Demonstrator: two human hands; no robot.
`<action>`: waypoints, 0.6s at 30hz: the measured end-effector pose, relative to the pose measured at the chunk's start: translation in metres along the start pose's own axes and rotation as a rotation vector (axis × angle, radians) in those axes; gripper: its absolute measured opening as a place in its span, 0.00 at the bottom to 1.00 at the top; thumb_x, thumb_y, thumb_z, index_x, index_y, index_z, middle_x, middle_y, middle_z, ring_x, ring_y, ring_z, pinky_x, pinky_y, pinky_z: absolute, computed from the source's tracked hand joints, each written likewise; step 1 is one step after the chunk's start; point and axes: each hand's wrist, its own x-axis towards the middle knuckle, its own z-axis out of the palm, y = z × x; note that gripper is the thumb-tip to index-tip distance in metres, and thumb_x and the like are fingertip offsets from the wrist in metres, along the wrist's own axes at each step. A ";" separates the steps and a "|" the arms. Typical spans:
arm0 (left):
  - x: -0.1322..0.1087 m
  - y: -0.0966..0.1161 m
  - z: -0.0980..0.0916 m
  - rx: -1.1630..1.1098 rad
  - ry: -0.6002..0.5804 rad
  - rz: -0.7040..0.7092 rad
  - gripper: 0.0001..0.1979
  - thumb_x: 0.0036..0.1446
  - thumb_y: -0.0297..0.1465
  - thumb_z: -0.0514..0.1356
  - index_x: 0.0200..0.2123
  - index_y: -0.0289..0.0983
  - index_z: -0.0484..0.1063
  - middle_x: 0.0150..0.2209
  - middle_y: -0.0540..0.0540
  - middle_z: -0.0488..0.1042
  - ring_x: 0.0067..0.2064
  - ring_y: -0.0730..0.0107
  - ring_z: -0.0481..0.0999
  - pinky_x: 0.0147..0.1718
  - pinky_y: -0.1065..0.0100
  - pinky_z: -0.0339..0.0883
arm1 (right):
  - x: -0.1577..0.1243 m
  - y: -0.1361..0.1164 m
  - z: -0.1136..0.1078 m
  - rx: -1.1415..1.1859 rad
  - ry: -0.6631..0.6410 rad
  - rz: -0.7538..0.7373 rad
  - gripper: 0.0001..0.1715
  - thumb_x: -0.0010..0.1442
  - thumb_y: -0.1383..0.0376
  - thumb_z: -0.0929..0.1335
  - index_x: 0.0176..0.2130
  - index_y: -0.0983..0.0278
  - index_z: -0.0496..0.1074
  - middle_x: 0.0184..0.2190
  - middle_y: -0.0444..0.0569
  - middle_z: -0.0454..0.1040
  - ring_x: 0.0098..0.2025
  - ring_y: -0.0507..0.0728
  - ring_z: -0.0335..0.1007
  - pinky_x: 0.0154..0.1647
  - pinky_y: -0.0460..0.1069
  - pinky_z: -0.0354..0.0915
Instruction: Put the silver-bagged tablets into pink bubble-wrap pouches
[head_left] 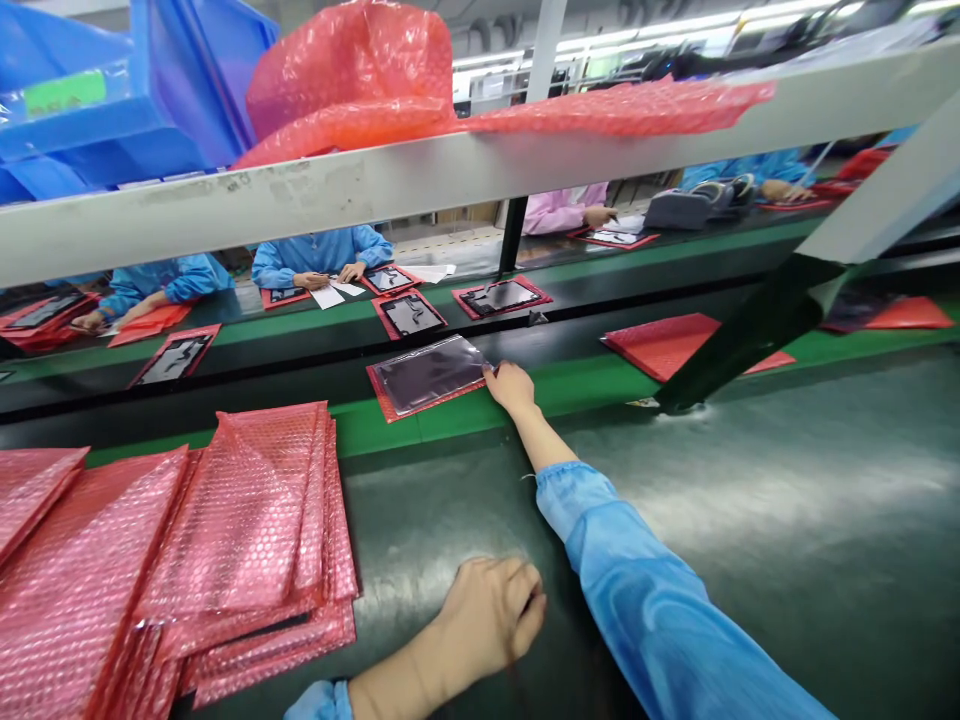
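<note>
On the green belt beyond the bench, a dark flat panel (431, 375) in glossy clear film lies on a red bubble-wrap bag (384, 400). My right hand (512, 388) reaches forward and pinches the panel's right corner between thumb and fingers. Closer to me, my left hand (495, 610) hovers over or rests on the dark green bench, its fingers curled into a loose fist with nothing visible in them. To its left, several red bubble-wrap bags (240, 510) are stacked in uneven piles.
A grey rail (337, 190) crosses above the belt, bearing blue bins (142, 100) and red bubble wrap (352, 80). A slanted post (757, 320) stands at right beside another red bag (675, 345). Across the belt, co-workers in blue and pink sleeves handle panels on red bags.
</note>
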 end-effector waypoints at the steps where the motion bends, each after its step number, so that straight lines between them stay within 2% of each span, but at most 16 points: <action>1: -0.001 -0.001 0.002 0.001 0.002 0.002 0.03 0.69 0.33 0.61 0.42 0.43 0.69 0.37 0.48 0.81 0.35 0.63 0.82 0.35 0.63 0.70 | 0.000 -0.002 -0.001 0.003 -0.007 0.006 0.30 0.78 0.50 0.61 0.56 0.73 0.74 0.55 0.72 0.78 0.58 0.70 0.76 0.59 0.56 0.65; 5: -0.001 -0.004 0.009 0.007 0.021 0.021 0.05 0.68 0.35 0.62 0.44 0.44 0.69 0.37 0.47 0.81 0.36 0.61 0.82 0.34 0.61 0.71 | 0.003 -0.008 -0.003 0.031 -0.067 0.010 0.29 0.77 0.51 0.62 0.56 0.73 0.75 0.54 0.73 0.79 0.57 0.71 0.77 0.58 0.58 0.66; 9: 0.001 -0.001 0.008 0.031 0.014 -0.008 0.04 0.68 0.34 0.61 0.44 0.43 0.70 0.37 0.46 0.81 0.36 0.60 0.82 0.35 0.60 0.72 | 0.007 -0.005 -0.005 0.121 -0.148 -0.023 0.22 0.76 0.53 0.65 0.48 0.68 0.77 0.51 0.69 0.81 0.56 0.70 0.78 0.57 0.58 0.65; 12: 0.003 0.003 0.002 -0.019 0.002 -0.038 0.03 0.67 0.34 0.61 0.42 0.43 0.72 0.36 0.46 0.80 0.34 0.60 0.81 0.34 0.60 0.71 | 0.005 -0.003 -0.004 0.242 -0.160 -0.026 0.17 0.74 0.54 0.67 0.42 0.65 0.76 0.48 0.65 0.82 0.54 0.68 0.76 0.56 0.56 0.64; 15: 0.006 0.001 -0.007 -0.267 0.040 -0.138 0.03 0.65 0.34 0.62 0.38 0.42 0.72 0.32 0.48 0.77 0.31 0.66 0.77 0.34 0.64 0.70 | -0.002 -0.004 -0.004 0.419 -0.133 -0.018 0.19 0.71 0.52 0.68 0.34 0.63 0.72 0.39 0.58 0.80 0.47 0.64 0.75 0.49 0.52 0.64; 18: 0.014 -0.014 -0.021 -0.691 0.150 -0.365 0.11 0.69 0.41 0.61 0.39 0.40 0.73 0.32 0.50 0.74 0.30 0.71 0.75 0.31 0.69 0.72 | -0.017 -0.013 -0.007 0.661 -0.073 -0.008 0.27 0.69 0.43 0.67 0.28 0.59 0.65 0.27 0.47 0.72 0.35 0.58 0.68 0.38 0.50 0.62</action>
